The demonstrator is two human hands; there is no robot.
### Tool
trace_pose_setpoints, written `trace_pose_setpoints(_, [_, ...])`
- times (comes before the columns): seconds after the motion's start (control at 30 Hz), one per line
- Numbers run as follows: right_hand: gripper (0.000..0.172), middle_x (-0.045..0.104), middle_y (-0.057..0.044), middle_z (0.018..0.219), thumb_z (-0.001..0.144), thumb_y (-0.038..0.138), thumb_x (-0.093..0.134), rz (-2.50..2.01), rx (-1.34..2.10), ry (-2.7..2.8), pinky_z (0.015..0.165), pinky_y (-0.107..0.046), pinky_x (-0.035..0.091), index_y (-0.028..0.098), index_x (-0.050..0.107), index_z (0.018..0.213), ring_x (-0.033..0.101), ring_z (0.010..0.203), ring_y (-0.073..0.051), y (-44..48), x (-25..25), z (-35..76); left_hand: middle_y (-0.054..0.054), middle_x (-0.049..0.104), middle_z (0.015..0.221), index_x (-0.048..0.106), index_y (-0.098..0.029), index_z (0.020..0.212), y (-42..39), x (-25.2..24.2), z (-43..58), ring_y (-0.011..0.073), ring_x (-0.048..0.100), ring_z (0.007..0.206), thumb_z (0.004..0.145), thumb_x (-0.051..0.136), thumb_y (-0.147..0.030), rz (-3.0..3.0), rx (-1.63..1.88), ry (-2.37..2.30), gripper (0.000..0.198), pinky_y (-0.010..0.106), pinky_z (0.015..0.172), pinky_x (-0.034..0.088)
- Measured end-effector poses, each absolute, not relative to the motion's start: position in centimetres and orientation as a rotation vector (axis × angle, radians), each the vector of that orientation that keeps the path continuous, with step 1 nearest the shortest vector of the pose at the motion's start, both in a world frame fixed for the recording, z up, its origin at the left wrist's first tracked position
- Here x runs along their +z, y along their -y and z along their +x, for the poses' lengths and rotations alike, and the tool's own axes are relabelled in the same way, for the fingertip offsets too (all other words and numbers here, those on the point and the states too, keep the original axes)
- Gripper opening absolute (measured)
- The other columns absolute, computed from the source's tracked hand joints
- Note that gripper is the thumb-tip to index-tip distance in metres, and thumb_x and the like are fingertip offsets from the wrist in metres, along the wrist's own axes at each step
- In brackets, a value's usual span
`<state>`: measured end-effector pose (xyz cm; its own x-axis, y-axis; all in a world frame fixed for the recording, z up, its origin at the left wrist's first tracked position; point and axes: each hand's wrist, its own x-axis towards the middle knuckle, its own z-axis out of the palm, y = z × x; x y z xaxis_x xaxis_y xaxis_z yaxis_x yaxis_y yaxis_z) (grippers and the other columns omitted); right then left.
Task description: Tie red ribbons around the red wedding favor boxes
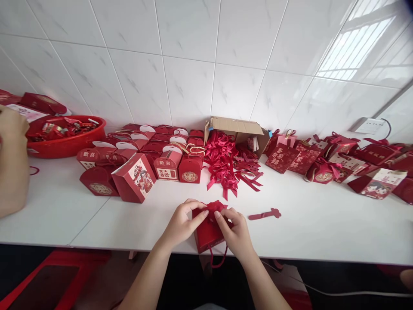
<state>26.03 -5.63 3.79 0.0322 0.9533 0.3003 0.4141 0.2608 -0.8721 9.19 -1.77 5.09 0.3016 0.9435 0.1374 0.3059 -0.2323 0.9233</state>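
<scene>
A red gift box (206, 236) lies at the table's front edge, directly before me, its cord handle (220, 263) hanging over the edge. Both my hands are at its far end, around a red ribbon bow (215, 208). My left hand (187, 220) pinches the bow's left side between thumb and fingers. From the right, my right hand (236, 227) does the same on the other side. The fingers partly hide the bow, so its fastening to the box cannot be made out. A dark red flower-ended paper strip (265, 214) rests to the right.
Behind my hands, red ribbon bows (222, 150) spill from a cardboard box (238, 124). Rows of red gift boxes (166, 161) stand left of it; finished-looking boxes (322, 170) crowd the right. At far left are a red basin (64, 145) of sweets and another person's arm (13, 168).
</scene>
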Motion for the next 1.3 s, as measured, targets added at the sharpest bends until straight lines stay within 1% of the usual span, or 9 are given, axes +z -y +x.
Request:
trace_pose_setpoints(0.17, [0.035,0.061,0.000,0.059,0.091,0.040,0.052,-1.330,0.636,1.535,0.063,-0.030,0.041,0.021,0.061,0.063,0.054,0.062,-0.017,5.6,3.7,25.7,0.007,0.064,0.095,0.070,-0.019,0.091,2.1,4.8,9.6,0.0232,0.062,0.095,0.078,0.068,-0.036,1.720,0.971,-1.168,0.021,0.036,0.091,0.047])
trace_pose_setpoints(0.3, [0.023,0.070,-0.002,0.068,0.091,0.040,0.053,-1.267,0.718,1.407,0.064,-0.030,0.045,0.021,0.061,0.078,0.061,0.063,-0.018,5.5,3.1,25.2,0.006,0.065,0.089,0.071,-0.018,0.081,2.1,4.7,9.7,0.0224,0.063,0.091,0.079,0.067,-0.035,1.684,0.981,-1.178,0.018,0.035,0.088,0.048])
trace_pose_setpoints(0.43, [0.015,0.069,0.000,0.064,0.089,0.037,0.057,-1.265,0.713,1.304,0.063,-0.029,0.047,0.022,0.056,0.089,0.062,0.059,-0.017,5.5,2.5,24.8,0.007,0.066,0.093,0.072,-0.019,0.080,2.3,4.4,9.6,0.0243,0.063,0.097,0.077,0.069,-0.033,1.675,1.007,-1.188,0.015,0.036,0.091,0.048])
trace_pose_setpoints(0.53, [0.013,0.072,-0.003,0.072,0.089,0.034,0.056,-1.264,0.683,1.333,0.067,-0.031,0.049,0.021,0.060,0.090,0.065,0.067,-0.019,5.6,2.4,24.8,0.008,0.066,0.097,0.071,-0.019,0.081,2.6,4.2,9.5,0.0250,0.061,0.102,0.076,0.068,-0.030,1.697,1.033,-1.180,0.011,0.036,0.094,0.047])
trace_pose_setpoints(0.67, [0.018,0.073,-0.007,0.087,0.090,0.032,0.055,-1.256,0.636,1.418,0.076,-0.035,0.051,0.022,0.070,0.093,0.066,0.079,-0.021,5.9,2.5,25.0,0.008,0.065,0.096,0.068,-0.019,0.082,2.9,3.8,9.7,0.0233,0.062,0.100,0.080,0.064,-0.028,1.726,1.099,-1.168,0.010,0.036,0.093,0.048])
trace_pose_setpoints(0.87, [0.013,0.062,-0.007,0.088,0.083,0.033,0.068,-1.189,0.621,1.417,0.075,-0.035,0.054,0.022,0.075,0.084,0.063,0.084,-0.022,6.1,2.0,25.1,0.008,0.066,0.099,0.066,-0.019,0.086,2.9,3.2,9.9,0.0241,0.062,0.104,0.081,0.064,-0.026,1.704,1.142,-1.160,0.009,0.038,0.096,0.047])
trace_pose_setpoints(0.93, [0.013,0.061,-0.009,0.093,0.083,0.033,0.067,-1.203,0.622,1.392,0.080,-0.036,0.054,0.023,0.075,0.081,0.063,0.089,-0.023,6.2,1.7,25.1,0.008,0.066,0.100,0.067,-0.019,0.087,3.0,3.1,10.0,0.0243,0.061,0.106,0.083,0.063,-0.028,1.692,1.135,-1.155,0.010,0.038,0.097,0.046])
trace_pose_setpoints(1.1, [0.019,0.058,-0.012,0.125,0.086,0.036,0.063,-1.287,0.693,1.411,0.100,-0.047,0.044,0.023,0.073,0.077,0.052,0.121,-0.030,6.2,1.5,25.3,0.009,0.065,0.106,0.066,-0.020,0.092,3.0,2.9,10.2,0.0237,0.059,0.110,0.087,0.057,-0.030,1.677,1.129,-1.108,0.014,0.037,0.100,0.045])
trace_pose_setpoints(1.3, [0.025,0.050,-0.011,0.143,0.089,0.040,0.058,-1.307,0.830,1.562,0.112,-0.056,0.026,0.023,0.073,0.079,0.032,0.140,-0.032,5.6,2.3,26.3,0.009,0.062,0.112,0.064,-0.021,0.096,2.9,2.6,10.2,0.0239,0.056,0.114,0.090,0.054,-0.030,1.697,1.100,-1.053,0.015,0.038,0.103,0.042])
